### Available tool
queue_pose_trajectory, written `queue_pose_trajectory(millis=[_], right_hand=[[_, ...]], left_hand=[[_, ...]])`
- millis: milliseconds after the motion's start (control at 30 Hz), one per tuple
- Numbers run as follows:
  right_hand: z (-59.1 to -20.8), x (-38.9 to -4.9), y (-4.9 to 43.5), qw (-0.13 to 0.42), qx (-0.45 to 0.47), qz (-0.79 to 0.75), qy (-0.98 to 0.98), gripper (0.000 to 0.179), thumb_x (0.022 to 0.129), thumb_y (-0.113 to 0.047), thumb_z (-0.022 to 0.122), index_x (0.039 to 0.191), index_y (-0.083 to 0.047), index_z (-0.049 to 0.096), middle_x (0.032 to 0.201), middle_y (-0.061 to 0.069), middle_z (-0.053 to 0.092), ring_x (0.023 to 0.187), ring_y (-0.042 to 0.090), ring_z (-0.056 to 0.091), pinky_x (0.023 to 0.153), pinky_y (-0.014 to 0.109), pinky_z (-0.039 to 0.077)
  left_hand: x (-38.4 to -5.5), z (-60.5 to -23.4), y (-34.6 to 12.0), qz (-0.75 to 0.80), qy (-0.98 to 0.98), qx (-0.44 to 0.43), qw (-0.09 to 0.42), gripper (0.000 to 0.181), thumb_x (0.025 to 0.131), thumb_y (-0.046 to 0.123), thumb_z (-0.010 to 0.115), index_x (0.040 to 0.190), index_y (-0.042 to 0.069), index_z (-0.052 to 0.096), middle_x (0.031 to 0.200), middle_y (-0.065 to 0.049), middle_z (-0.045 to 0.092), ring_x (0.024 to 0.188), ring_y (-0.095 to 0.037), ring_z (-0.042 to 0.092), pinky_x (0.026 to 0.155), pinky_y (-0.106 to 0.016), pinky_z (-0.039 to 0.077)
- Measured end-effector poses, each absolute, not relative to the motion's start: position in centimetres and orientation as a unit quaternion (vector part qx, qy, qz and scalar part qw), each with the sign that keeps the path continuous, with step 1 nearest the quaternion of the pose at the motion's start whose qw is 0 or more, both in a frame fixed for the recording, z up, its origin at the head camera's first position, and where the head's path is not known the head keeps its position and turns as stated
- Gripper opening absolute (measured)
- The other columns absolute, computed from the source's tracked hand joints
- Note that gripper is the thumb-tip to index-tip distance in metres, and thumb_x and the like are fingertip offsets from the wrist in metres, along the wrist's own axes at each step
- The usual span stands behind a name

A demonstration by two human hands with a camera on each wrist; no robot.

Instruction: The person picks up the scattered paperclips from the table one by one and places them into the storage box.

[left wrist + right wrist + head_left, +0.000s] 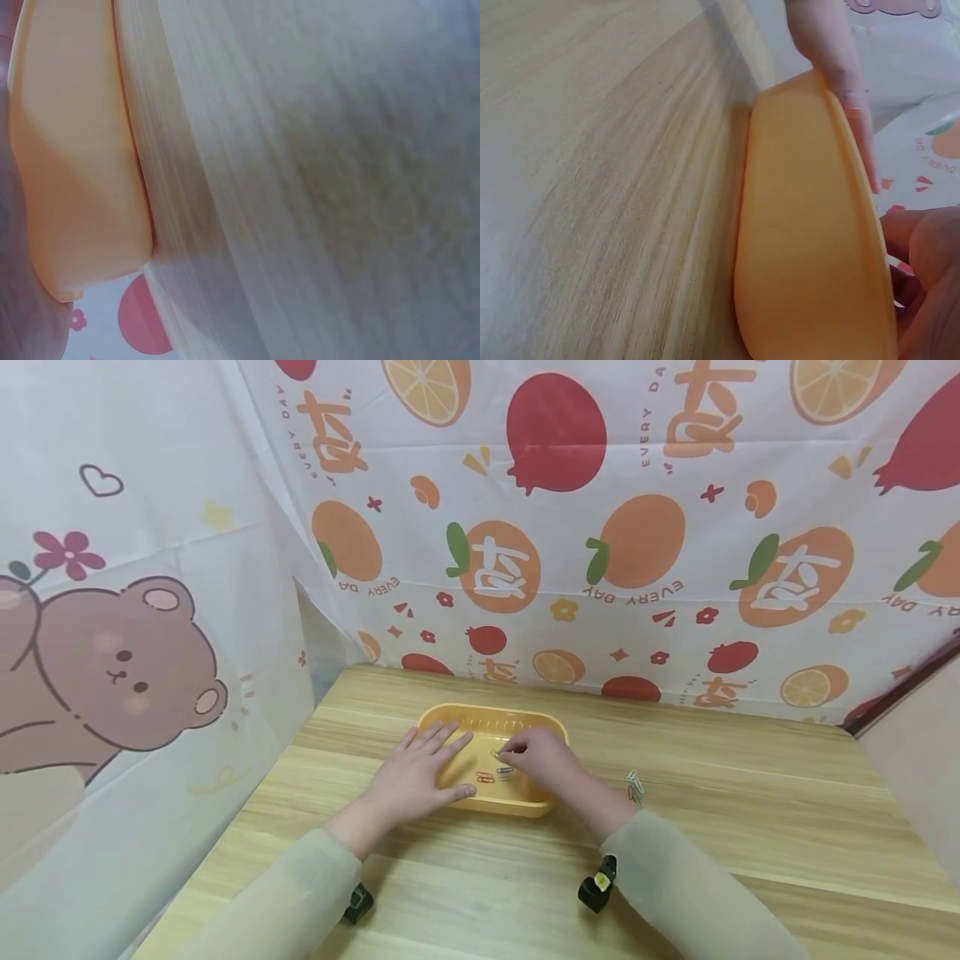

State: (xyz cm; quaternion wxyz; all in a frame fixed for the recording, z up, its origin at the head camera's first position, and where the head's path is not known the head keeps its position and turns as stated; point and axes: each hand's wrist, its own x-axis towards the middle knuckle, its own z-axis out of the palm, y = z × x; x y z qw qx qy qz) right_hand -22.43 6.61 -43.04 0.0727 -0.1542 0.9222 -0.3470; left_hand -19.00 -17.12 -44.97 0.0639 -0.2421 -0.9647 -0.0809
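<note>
A yellow plastic tray [517, 808] sits on the table between my hands. My left hand [416, 774] lies over its left end with fingers spread and straight, touching the rim. My right hand [546, 758] reaches in over the right side and pinches a small yellowish paper clip [495, 754] between thumb and fingertips. Below that, red paper clips [485, 777] and a blue paper clip [505, 770] lie on the tray floor. In the right wrist view the tray's outer wall [810, 217] hides the inside, and my curled right fingers [904, 232] show beyond the rim.
Several paper clips [634, 785] lie in a small heap on the wooden table [750, 827], right of the tray and beside my right forearm. A fruit-print cloth [566, 552] hangs behind the table, and a bear-print cloth [150, 660] hangs at the left.
</note>
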Motion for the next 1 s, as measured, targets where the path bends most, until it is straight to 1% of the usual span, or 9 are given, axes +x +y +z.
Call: queue_pose_trajectory(millis=[167,433,600,700,767,1000], right_hand=[[-43.5,-22.8,5.6,0.061,-0.18,-0.305,0.933,0.011,0.089,-0.024,0.074,0.086,-0.015,0.08,0.079,-0.009,0.068,0.073,0.009,0.057,0.069,0.029,0.051],[-44.4,-23.0,4.4,0.054,-0.179,-0.231,0.955,0.01,0.087,-0.022,0.072,0.079,-0.02,0.078,0.083,-0.01,0.071,0.078,0.01,0.062,0.076,0.031,0.053],[-44.6,-23.2,3.8,0.053,-0.182,-0.2,0.961,0.013,0.086,-0.019,0.069,0.076,-0.02,0.076,0.076,-0.01,0.068,0.072,0.01,0.059,0.073,0.031,0.052],[-44.6,-23.3,3.5,0.056,-0.181,-0.191,0.963,0.013,0.086,-0.018,0.068,0.076,-0.02,0.076,0.076,-0.011,0.067,0.069,0.01,0.057,0.07,0.03,0.051],[-44.7,-23.3,3.3,0.059,-0.178,-0.185,0.965,0.014,0.086,-0.017,0.068,0.076,-0.021,0.076,0.077,-0.011,0.067,0.069,0.009,0.057,0.068,0.03,0.052],[-44.8,-23.4,2.9,0.064,-0.167,-0.171,0.969,0.014,0.088,-0.019,0.068,0.078,-0.022,0.077,0.079,-0.011,0.069,0.072,0.009,0.059,0.069,0.031,0.053]], left_hand=[[-19.0,-45.0,-17.1,-0.085,-0.965,-0.241,0.061,0.081,0.089,0.068,0.055,0.156,0.029,0.032,0.163,-0.004,0.027,0.15,-0.029,0.02,0.121,-0.053,0.007],[-18.9,-44.8,-17.2,-0.091,-0.962,-0.249,0.069,0.081,0.089,0.067,0.057,0.156,0.028,0.035,0.161,-0.005,0.029,0.149,-0.031,0.024,0.12,-0.056,0.013],[-18.9,-44.9,-17.2,-0.084,-0.963,-0.246,0.067,0.082,0.089,0.072,0.052,0.156,0.029,0.033,0.162,-0.004,0.028,0.149,-0.03,0.023,0.121,-0.055,0.012],[-18.9,-44.9,-17.2,-0.083,-0.964,-0.246,0.066,0.082,0.089,0.072,0.052,0.156,0.029,0.033,0.162,-0.003,0.028,0.149,-0.029,0.022,0.121,-0.054,0.011],[-18.9,-44.9,-17.2,-0.086,-0.963,-0.247,0.066,0.081,0.089,0.07,0.054,0.156,0.029,0.033,0.162,-0.004,0.028,0.149,-0.03,0.023,0.121,-0.055,0.011],[-18.9,-44.8,-17.2,-0.084,-0.962,-0.25,0.073,0.08,0.089,0.068,0.057,0.155,0.029,0.035,0.161,-0.005,0.031,0.148,-0.031,0.025,0.119,-0.057,0.016]])
